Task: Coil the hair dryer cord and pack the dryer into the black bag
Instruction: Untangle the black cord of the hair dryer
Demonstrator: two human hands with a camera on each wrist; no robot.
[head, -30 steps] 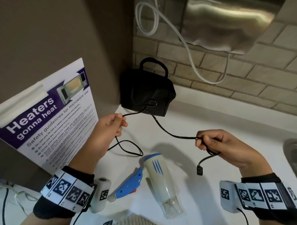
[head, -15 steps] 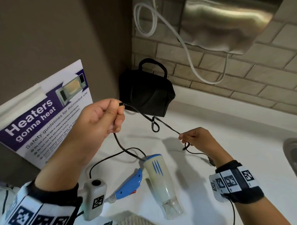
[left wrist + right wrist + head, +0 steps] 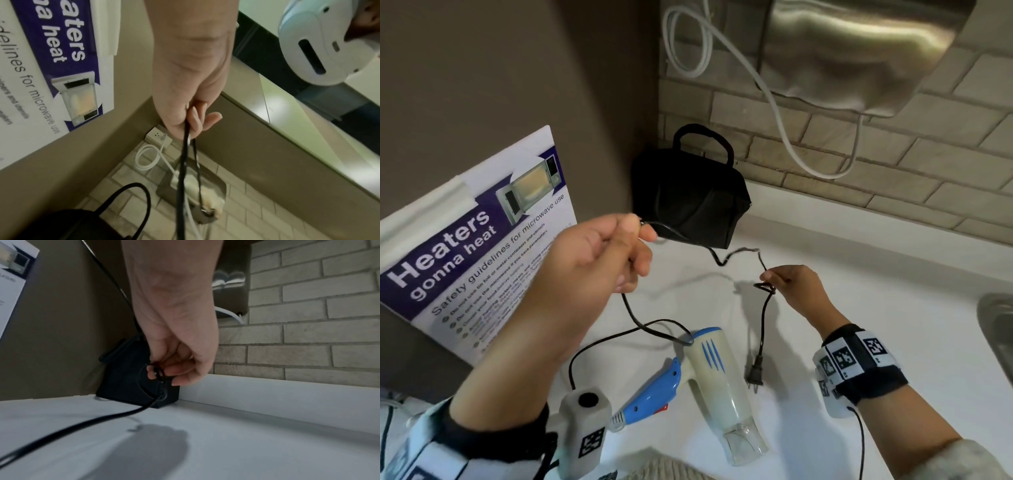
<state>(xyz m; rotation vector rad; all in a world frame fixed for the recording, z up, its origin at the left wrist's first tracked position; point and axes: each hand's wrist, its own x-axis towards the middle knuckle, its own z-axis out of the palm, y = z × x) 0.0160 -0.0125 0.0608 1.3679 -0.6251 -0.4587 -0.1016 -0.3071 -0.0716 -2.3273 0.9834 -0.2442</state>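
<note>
Step in hand: coiling the cord (image 3: 736, 255), and it's early going — no finished loops gathered in either hand that I can see.
Left hand (image 3: 599, 253): raised above the hair dryer (image 3: 717, 380), fingers curled round a fold of cord; the left wrist view shows two strands dropping out of the fist.
Right hand (image 3: 789, 286): low, beyond the dryer toward the black bag (image 3: 688, 198), fingertips pinching a small kink or loop of cord.
Cord run: from the dryer's rear end up to the left hand, across in a slack, wavy line in front of the bag, down to the right hand.
Plug (image 3: 755, 371): dangling below the right hand, just beside the dryer's barrel.
Dryer: lying on the white counter (image 3: 859, 342), blue handle folded out to its left, untouched.
Bag: standing in the corner behind the dryer; whether it's open, I can't tell.
Next move calls for: bringing the right hand's pinch over to the left to lay down a loop, and easing out that kink so the coil sits flat.
</note>
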